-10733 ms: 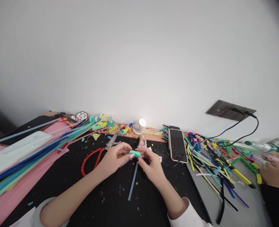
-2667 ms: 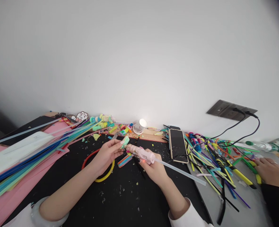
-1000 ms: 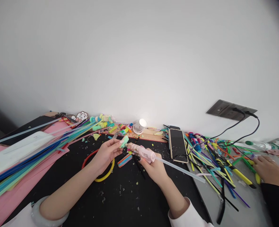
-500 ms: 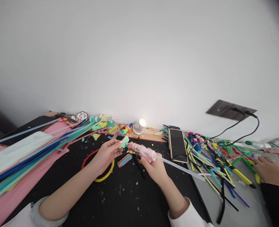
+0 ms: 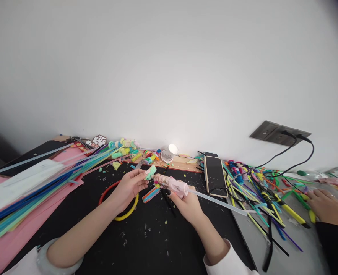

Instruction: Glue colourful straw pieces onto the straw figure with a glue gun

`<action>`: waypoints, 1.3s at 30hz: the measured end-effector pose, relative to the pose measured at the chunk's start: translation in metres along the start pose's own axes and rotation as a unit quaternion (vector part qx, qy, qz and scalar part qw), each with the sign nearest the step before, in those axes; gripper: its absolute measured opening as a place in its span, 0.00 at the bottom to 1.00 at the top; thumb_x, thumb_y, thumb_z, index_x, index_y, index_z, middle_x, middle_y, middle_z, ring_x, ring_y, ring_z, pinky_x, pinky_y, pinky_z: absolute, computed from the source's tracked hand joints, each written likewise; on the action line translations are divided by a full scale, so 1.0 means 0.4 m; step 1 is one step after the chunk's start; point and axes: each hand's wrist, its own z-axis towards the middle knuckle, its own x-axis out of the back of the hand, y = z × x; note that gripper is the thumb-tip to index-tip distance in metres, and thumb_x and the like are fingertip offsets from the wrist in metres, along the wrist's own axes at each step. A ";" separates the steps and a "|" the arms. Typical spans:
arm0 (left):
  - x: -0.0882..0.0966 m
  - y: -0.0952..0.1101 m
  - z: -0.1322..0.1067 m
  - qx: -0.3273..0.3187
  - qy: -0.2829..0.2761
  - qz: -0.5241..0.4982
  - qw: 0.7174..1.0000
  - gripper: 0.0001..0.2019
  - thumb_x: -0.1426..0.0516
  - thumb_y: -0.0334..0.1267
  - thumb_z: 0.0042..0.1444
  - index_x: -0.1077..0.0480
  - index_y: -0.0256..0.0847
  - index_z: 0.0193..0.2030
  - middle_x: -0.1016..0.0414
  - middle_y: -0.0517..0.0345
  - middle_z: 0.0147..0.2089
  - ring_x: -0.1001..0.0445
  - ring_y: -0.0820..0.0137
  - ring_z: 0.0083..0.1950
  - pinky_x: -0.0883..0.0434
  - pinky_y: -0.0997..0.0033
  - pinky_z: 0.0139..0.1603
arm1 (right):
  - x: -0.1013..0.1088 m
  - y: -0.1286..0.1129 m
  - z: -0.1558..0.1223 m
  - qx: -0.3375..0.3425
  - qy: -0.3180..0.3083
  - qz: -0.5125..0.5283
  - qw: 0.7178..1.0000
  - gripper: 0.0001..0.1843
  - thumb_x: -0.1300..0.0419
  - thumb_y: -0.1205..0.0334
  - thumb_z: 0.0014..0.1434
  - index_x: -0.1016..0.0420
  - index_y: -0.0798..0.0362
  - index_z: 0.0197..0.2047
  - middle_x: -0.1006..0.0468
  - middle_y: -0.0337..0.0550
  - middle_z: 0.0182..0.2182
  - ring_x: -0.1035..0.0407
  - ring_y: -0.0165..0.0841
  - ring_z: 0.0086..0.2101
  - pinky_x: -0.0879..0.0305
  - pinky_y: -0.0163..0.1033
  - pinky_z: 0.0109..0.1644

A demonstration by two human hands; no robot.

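Note:
Between the fingertips of my left hand [image 5: 131, 186] is a small mint-green fuzzy piece [image 5: 150, 172], pinched at its left side. My right hand [image 5: 187, 204] is wrapped round a pink glue gun [image 5: 173, 185], with a long clear glue stick [image 5: 217, 201] sticking out of its back end. The gun's nozzle points left and sits right at the green piece; whether it touches cannot be made out. Just below lies a striped bundle [image 5: 151, 194] of orange, blue and pink pieces. A red and yellow ring [image 5: 125, 217] rests on the black table under my left wrist.
A paper cup [image 5: 169, 152] stands by the wall, a phone [image 5: 215, 175] to its right. Pipe cleaners [image 5: 80, 175] lie on pink sheets at left, and more at right beside yellow-black pliers [image 5: 291, 214]. A co-worker's hand [image 5: 328, 206] is at far right. Cords run from the wall socket [image 5: 280, 133].
My right hand and the glue gun have shifted very slightly left. My left hand holds the green piece as before. At far right, a pink object near the co-worker has moved.

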 end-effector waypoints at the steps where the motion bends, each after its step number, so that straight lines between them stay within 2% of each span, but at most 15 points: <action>1: -0.001 0.001 0.000 0.001 0.002 0.000 1.000 0.21 0.23 0.48 0.35 0.25 0.39 0.28 0.26 0.61 0.27 0.27 0.71 0.32 0.28 0.70 0.39 | 0.000 0.000 0.000 0.004 0.001 -0.003 1.000 0.07 0.42 0.61 0.60 0.25 0.51 0.31 0.21 0.41 0.25 0.27 0.34 0.25 0.30 0.34 0.29; 5: 0.000 0.001 0.000 -0.001 0.001 0.005 1.000 0.21 0.23 0.48 0.35 0.25 0.40 0.28 0.27 0.60 0.27 0.28 0.70 0.32 0.27 0.69 0.39 | -0.001 0.000 0.001 0.016 0.009 -0.012 1.000 0.08 0.41 0.61 0.60 0.27 0.50 0.29 0.23 0.39 0.23 0.29 0.32 0.23 0.32 0.33 0.28; 10: 0.010 -0.006 0.005 -0.002 -0.015 0.018 1.000 0.19 0.25 0.48 0.39 0.25 0.40 0.29 0.28 0.61 0.27 0.27 0.70 0.32 0.28 0.70 0.39 | 0.000 0.003 0.002 -0.002 0.021 -0.016 1.000 0.10 0.43 0.60 0.62 0.21 0.52 0.40 0.18 0.45 0.32 0.24 0.36 0.29 0.27 0.37 0.34; 13: 0.015 -0.011 0.007 -0.003 -0.027 0.026 0.999 0.18 0.26 0.48 0.42 0.25 0.40 0.29 0.27 0.62 0.28 0.27 0.70 0.33 0.28 0.70 0.39 | 0.001 0.005 0.000 -0.020 0.035 -0.014 0.999 0.13 0.44 0.59 0.62 0.20 0.54 0.43 0.17 0.46 0.32 0.22 0.38 0.31 0.25 0.38 0.36; 17: 0.012 -0.010 0.005 -0.010 -0.022 0.031 0.999 0.18 0.25 0.49 0.41 0.24 0.40 0.29 0.28 0.61 0.28 0.28 0.71 0.32 0.29 0.70 0.39 | 0.002 0.003 0.001 -0.007 0.032 -0.010 0.999 0.12 0.44 0.60 0.62 0.20 0.53 0.41 0.18 0.45 0.30 0.23 0.37 0.29 0.26 0.38 0.35; 21: 0.006 -0.003 0.000 -0.017 -0.011 0.030 0.999 0.19 0.25 0.49 0.39 0.24 0.40 0.28 0.28 0.61 0.28 0.29 0.71 0.32 0.29 0.70 0.39 | 0.004 -0.004 0.004 0.019 0.009 -0.005 1.000 0.08 0.42 0.61 0.61 0.23 0.51 0.32 0.23 0.39 0.24 0.28 0.32 0.24 0.30 0.33 0.29; 23: 0.005 -0.002 0.000 -0.017 -0.013 0.034 0.999 0.19 0.25 0.49 0.40 0.24 0.40 0.29 0.27 0.61 0.29 0.29 0.71 0.33 0.29 0.71 0.40 | 0.004 -0.005 0.005 0.022 0.005 -0.009 1.000 0.08 0.41 0.62 0.60 0.24 0.51 0.31 0.24 0.38 0.24 0.29 0.31 0.23 0.31 0.32 0.28; 28: 0.007 -0.005 0.003 -0.019 -0.024 0.042 0.999 0.17 0.26 0.48 0.44 0.25 0.40 0.29 0.29 0.62 0.29 0.29 0.71 0.33 0.29 0.70 0.40 | 0.006 -0.003 0.004 0.001 0.006 -0.001 1.000 0.09 0.42 0.61 0.62 0.21 0.51 0.38 0.19 0.43 0.30 0.24 0.35 0.29 0.27 0.35 0.34; 31: 0.008 -0.007 0.001 -0.022 -0.030 0.049 0.998 0.15 0.27 0.47 0.46 0.24 0.40 0.30 0.28 0.61 0.31 0.28 0.70 0.34 0.29 0.69 0.41 | 0.004 0.001 0.002 -0.023 0.022 0.006 0.999 0.13 0.42 0.60 0.63 0.20 0.53 0.46 0.16 0.46 0.34 0.22 0.38 0.33 0.24 0.38 0.39; 33: 0.007 -0.007 -0.001 -0.024 -0.029 0.053 0.998 0.14 0.28 0.46 0.46 0.23 0.40 0.30 0.28 0.60 0.31 0.28 0.70 0.34 0.28 0.69 0.41 | 0.004 0.002 0.002 -0.029 0.030 0.006 0.999 0.14 0.42 0.60 0.63 0.20 0.53 0.48 0.16 0.46 0.34 0.21 0.39 0.33 0.24 0.39 0.39; 39: 0.003 -0.001 -0.003 -0.036 -0.011 0.048 0.998 0.16 0.26 0.48 0.43 0.24 0.40 0.28 0.28 0.60 0.29 0.29 0.70 0.32 0.29 0.69 0.40 | 0.006 -0.002 0.003 0.003 -0.003 -0.002 1.000 0.09 0.42 0.59 0.62 0.21 0.51 0.36 0.20 0.42 0.28 0.26 0.35 0.27 0.28 0.35 0.32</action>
